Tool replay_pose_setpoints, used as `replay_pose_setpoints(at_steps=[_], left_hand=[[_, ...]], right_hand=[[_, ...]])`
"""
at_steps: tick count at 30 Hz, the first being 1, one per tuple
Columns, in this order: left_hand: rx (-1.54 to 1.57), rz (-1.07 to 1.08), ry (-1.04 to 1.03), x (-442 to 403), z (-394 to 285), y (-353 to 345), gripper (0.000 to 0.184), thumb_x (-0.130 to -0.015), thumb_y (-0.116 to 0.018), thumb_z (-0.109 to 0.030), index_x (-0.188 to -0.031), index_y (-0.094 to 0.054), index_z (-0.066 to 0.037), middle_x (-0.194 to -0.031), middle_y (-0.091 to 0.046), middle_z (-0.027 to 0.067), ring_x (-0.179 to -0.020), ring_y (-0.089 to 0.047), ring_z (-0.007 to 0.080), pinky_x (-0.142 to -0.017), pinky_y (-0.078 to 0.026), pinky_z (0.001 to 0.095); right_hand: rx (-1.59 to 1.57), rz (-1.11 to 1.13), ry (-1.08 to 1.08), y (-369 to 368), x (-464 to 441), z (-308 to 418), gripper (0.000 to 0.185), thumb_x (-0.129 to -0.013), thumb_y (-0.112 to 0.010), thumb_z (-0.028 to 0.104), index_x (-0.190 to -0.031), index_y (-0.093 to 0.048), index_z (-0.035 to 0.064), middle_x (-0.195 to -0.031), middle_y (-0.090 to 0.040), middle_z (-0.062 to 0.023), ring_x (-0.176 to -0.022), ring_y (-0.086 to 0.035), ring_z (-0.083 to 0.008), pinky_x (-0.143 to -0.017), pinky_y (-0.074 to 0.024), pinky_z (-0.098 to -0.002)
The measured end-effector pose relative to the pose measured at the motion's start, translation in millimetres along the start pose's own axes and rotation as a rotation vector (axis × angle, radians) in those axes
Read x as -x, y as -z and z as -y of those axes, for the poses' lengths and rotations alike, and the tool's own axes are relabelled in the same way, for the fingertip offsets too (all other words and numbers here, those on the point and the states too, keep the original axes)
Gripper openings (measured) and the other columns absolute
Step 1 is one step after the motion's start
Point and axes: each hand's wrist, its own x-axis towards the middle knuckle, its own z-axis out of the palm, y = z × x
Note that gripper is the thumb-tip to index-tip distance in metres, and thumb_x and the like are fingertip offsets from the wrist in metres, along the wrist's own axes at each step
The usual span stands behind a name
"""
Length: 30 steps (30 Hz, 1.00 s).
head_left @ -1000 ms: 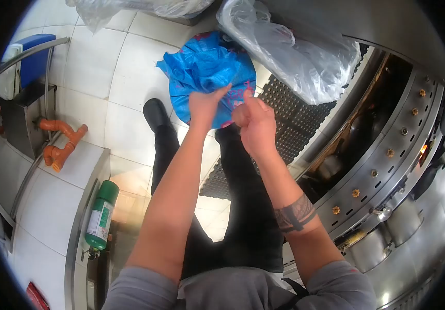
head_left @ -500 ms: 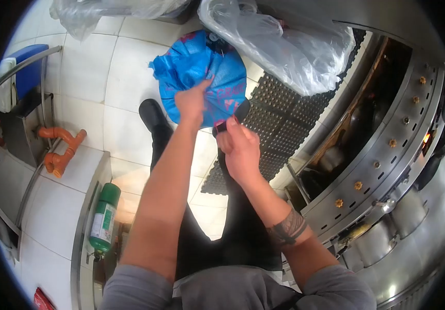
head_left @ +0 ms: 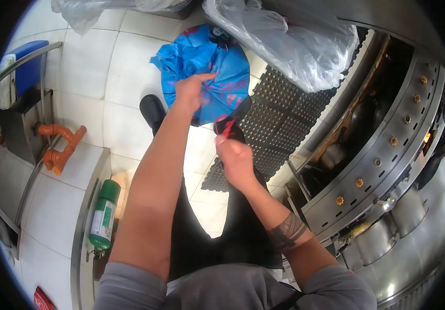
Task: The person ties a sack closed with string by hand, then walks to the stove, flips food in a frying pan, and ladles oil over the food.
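Head camera: the left hand (head_left: 190,94), half open, lies against the blue bag (head_left: 233,75); whether it pinches the material I cannot tell. The bag sits bulging on the floor (head_left: 134,67), top crumpled, contents hidden. Closed tight, the right hand (head_left: 236,159) holds red strands (head_left: 228,128), drawn out but seemingly not yet free of the bag. Farther right, a clear plastic bag (head_left: 305,57), contents unclear

On the floor (head_left: 134,67) there, the sack (head_left: 233,70) sits before the person (head_left: 227,284), left hand (head_left: 189,93) at its near side. The right hand (head_left: 234,157) is between sack and person, a strip (head_left: 227,126) at its fingertips. Over to the right a mat (head_left: 284,124) runs beside the stove (head_left: 372,168), the bag (head_left: 305,54) overlapping its far end. Off left, a cylinder (head_left: 103,217) is by the ledge's (head_left: 52,222) right edge.
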Motion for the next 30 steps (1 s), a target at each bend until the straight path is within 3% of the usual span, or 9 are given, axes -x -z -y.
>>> replay_pose_setpoints(at_steps=[3, 8, 11, 13, 19, 21, 23, 28, 30], left_hand=[[-0.024, 0.084, 0.069, 20.7, -17.1, -0.4, 0.047, -0.073, -0.084, -0.011, -0.110, -0.063, 0.009, -0.107, -0.063, 0.0166, -0.080, -0.060, 0.0257, -0.072, -0.050, 0.0456], [-0.258, 0.207, -0.147, -24.5, 19.4, 11.7, 0.050, -0.075, -0.084, -0.017, -0.111, -0.062, 0.010, -0.104, -0.065, 0.0171, -0.084, -0.062, 0.0258, -0.080, -0.051, 0.0423], [0.097, -0.244, -0.010, 7.0, 25.4, -31.2, 0.052, -0.074, -0.084, -0.018, -0.106, -0.060, 0.014, -0.105, -0.066, 0.0234, -0.088, -0.066, 0.0312, -0.085, -0.050, 0.0433], [-0.290, -0.549, -0.437, 0.6, 46.1, -33.8, 0.051, -0.071, -0.085, -0.018, -0.099, -0.059, 0.015, -0.097, -0.066, 0.0281, -0.086, -0.066, 0.0411, -0.082, -0.050, 0.0445], [-0.416, -0.641, -0.739, 10.0, 69.9, -46.2, 0.047, -0.068, -0.075, -0.007, -0.102, -0.052, 0.016, -0.105, -0.057, 0.0314, -0.100, -0.056, 0.0484, -0.091, -0.044, 0.0492], [-0.339, -0.619, -0.803, 15.3, 66.3, -45.5, 0.035, -0.072, -0.070, -0.005, -0.095, -0.055, 0.017, -0.103, -0.058, 0.0353, -0.098, -0.056, 0.0516, -0.093, -0.043, 0.0507], [-0.357, -0.596, -0.837, 8.9, 71.7, -42.2, 0.038, -0.072, -0.071, -0.005, -0.099, -0.054, 0.015, -0.103, -0.056, 0.0319, -0.098, -0.055, 0.0494, -0.091, -0.044, 0.0503], [-0.234, -0.525, -0.836, 15.9, 61.7, -42.8, 0.039, -0.072, -0.072, -0.005, -0.103, -0.054, 0.010, -0.102, -0.055, 0.0256, -0.097, -0.055, 0.0451, -0.089, -0.046, 0.0499], [-1.006, -0.005, -0.454, 28.8, 36.0, -27.4, 0.040, -0.072, -0.072, -0.005, -0.107, -0.057, 0.006, -0.106, -0.056, 0.0275, -0.101, -0.054, 0.0472, -0.093, -0.043, 0.0499]], right_hand=[[0.384, 0.242, 0.650, -12.3, -9.9, -36.9, 0.037, -0.095, -0.059, 0.017, -0.060, -0.053, 0.0055, -0.051, -0.048, -0.0070, -0.050, -0.051, -0.0259, -0.060, -0.0419, -0.0378], [0.628, 0.295, 0.816, -97.1, -26.8, -67.9, 0.026, -0.092, -0.061, 0.015, -0.067, -0.059, 0.0077, -0.059, -0.056, -0.0101, -0.060, -0.056, -0.0290, -0.072, -0.0425, -0.0397], [-0.400, 0.278, -0.343, -156.6, -49.2, -72.5, 0.011, -0.086, -0.066, 0.011, -0.081, -0.061, 0.0023, -0.078, -0.063, -0.0123, -0.079, -0.060, -0.0281, -0.079, -0.0428, -0.0426], [0.561, 0.265, 0.598, -169.7, -67.3, -78.5, 0.030, -0.086, -0.066, 0.010, -0.115, -0.061, 0.0028, -0.110, -0.063, -0.0185, -0.104, -0.060, -0.0301, -0.098, -0.0402, -0.0438], [0.769, 0.582, 0.658, -117.7, 5.1, -70.3, 0.069, -0.088, -0.065, 0.011, -0.149, -0.034, 0.0068, -0.156, -0.028, -0.0203, -0.143, -0.030, -0.0327, -0.117, -0.0263, -0.0430], [0.269, 0.768, 0.114, -41.7, 27.4, -42.7, 0.055, -0.084, -0.057, 0.003, -0.138, -0.048, 0.0016, -0.147, -0.041, -0.0228, -0.137, -0.039, -0.0350, -0.112, -0.0340, -0.0437], [1.126, 1.149, -0.028, 8.1, 6.5, 7.2, 0.035, -0.077, -0.055, 0.007, -0.109, -0.067, 0.0005, -0.099, -0.068, -0.0245, -0.098, -0.065, -0.0374, -0.086, -0.0508, -0.0463], [1.144, 0.433, 0.856, -41.0, -73.9, 110.9, 0.014, -0.083, -0.058, 0.015, -0.081, -0.068, 0.0058, -0.080, -0.066, -0.0178, -0.076, -0.065, -0.0364, -0.065, -0.0501, -0.0473], [1.479, 0.626, 0.785, -92.0, -121.1, 68.7, 0.018, -0.086, -0.057, 0.015, -0.086, -0.073, 0.0068, -0.082, -0.069, -0.0156, -0.075, -0.067, -0.0346, -0.066, -0.0506, -0.0488]])
